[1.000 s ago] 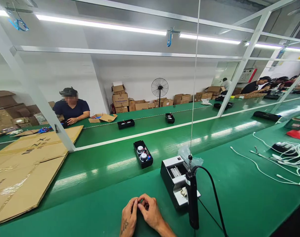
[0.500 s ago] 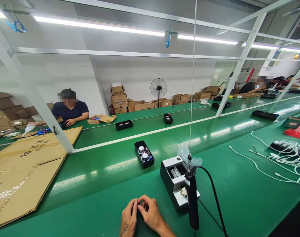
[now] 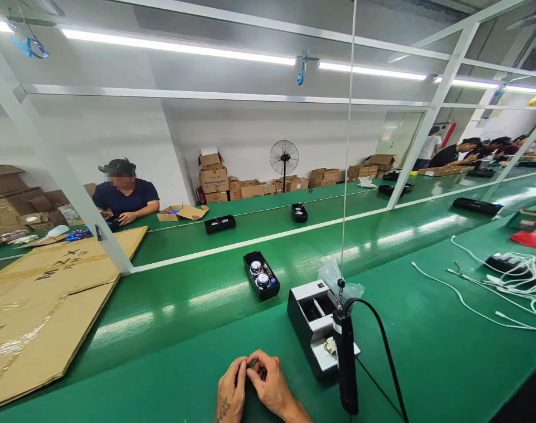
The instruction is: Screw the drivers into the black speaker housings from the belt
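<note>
My left hand and my right hand rest together on the green bench at the bottom centre. Their fingertips are pinched against each other around something too small to make out. Just right of my right hand hangs a black electric screwdriver on a thin cord, with a black cable looping off it. Behind the screwdriver stands a grey and black box-shaped unit, open on top. A black speaker case with two round drivers lies on the belt beyond.
Flattened cardboard sheets cover the left of the belt. White cables lie in a tangle at the right. More black cases sit on the far belt. A person in a dark shirt sits across it; other people work at the far right.
The speaker case on the near belt has drifted a little to the right. My hands stay pinched together in the same spot. The person opposite has shifted slightly.
</note>
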`<state>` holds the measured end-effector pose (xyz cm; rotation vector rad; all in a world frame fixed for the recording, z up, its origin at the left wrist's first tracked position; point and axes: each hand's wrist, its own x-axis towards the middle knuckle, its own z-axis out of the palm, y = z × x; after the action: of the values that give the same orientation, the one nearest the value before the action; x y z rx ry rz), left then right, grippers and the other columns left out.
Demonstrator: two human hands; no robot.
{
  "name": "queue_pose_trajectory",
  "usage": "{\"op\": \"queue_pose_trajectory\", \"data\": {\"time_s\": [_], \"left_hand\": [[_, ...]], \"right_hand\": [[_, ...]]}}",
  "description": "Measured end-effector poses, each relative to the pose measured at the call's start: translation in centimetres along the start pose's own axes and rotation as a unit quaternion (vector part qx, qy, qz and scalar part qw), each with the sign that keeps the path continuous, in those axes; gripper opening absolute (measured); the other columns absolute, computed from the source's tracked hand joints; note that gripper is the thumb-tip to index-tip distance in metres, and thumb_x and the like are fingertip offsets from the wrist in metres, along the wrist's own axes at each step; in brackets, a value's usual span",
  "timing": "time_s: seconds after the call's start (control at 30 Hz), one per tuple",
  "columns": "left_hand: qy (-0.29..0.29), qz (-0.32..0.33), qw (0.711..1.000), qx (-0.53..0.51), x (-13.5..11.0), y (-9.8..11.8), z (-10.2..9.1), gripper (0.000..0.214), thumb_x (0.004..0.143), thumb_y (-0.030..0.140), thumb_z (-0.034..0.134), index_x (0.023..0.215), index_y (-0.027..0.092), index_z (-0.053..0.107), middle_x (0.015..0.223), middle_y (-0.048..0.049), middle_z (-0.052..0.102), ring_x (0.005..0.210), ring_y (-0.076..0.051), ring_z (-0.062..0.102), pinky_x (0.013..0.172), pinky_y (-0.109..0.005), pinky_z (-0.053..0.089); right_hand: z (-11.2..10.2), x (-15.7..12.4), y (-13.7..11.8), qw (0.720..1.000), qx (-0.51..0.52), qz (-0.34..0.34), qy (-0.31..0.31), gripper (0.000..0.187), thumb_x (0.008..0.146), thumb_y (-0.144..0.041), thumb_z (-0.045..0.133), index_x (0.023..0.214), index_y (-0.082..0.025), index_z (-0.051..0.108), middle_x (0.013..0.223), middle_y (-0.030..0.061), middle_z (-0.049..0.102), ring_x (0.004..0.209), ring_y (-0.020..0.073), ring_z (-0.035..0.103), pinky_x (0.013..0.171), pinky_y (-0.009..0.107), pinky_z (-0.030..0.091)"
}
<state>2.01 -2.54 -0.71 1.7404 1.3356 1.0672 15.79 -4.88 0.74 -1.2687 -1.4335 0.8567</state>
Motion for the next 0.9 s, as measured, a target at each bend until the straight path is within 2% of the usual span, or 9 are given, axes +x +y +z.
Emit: {"op": "queue_pose_trajectory", "data": {"time_s": [0.27, 0.5, 0.73, 0.9], "left_hand": [[-0.014, 0.003, 1.000, 0.010, -0.2, 0.3, -0.1, 0.066, 0.091, 0.075, 0.038, 0.095, 0.022, 0.077, 0.097, -0.0104, 0.081, 0.090, -0.024, 0.077, 0.082, -0.030, 0.062], [-0.012, 0.022, 1.000, 0.008, -0.5, 1.2, 0.2, 0.061, 0.097, 0.068, 0.034, 0.088, 0.022, 0.073, 0.084, -0.0079, 0.078, 0.075, -0.021, 0.074, 0.074, -0.027, 0.060], [0.007, 0.005, 1.000, 0.027, -1.2, 0.6, 1.0, 0.060, 0.099, 0.064, 0.031, 0.091, 0.022, 0.074, 0.086, -0.0078, 0.076, 0.079, -0.020, 0.072, 0.080, -0.029, 0.058], [0.022, 0.001, 0.998, 0.056, -1.7, 1.0, 1.4, 0.058, 0.102, 0.058, 0.028, 0.093, 0.023, 0.073, 0.091, -0.0072, 0.077, 0.085, -0.020, 0.071, 0.085, -0.029, 0.056]], "right_hand": [[0.1, -0.1, 0.7, 1.000, -0.015, -0.003, -0.003, 0.012, 0.085, -0.028, 0.061, 0.086, -0.019, 0.068, 0.057, -0.0027, 0.056, 0.052, 0.0134, 0.053, 0.052, 0.022, 0.038], [0.2, -0.3, 1.7, 0.999, -0.032, -0.012, -0.003, 0.014, 0.086, -0.031, 0.060, 0.087, -0.019, 0.069, 0.059, -0.0006, 0.060, 0.054, 0.0158, 0.057, 0.054, 0.024, 0.040], [0.0, -0.5, 2.5, 0.998, -0.031, -0.053, -0.005, 0.030, 0.092, -0.046, 0.057, 0.085, -0.019, 0.070, 0.056, 0.0016, 0.063, 0.048, 0.0172, 0.058, 0.049, 0.025, 0.042], [-0.5, -0.5, 2.6, 0.997, -0.015, -0.074, -0.004, 0.038, 0.092, -0.052, 0.057, 0.085, -0.019, 0.072, 0.053, 0.0011, 0.062, 0.043, 0.0162, 0.056, 0.044, 0.023, 0.043]]}}
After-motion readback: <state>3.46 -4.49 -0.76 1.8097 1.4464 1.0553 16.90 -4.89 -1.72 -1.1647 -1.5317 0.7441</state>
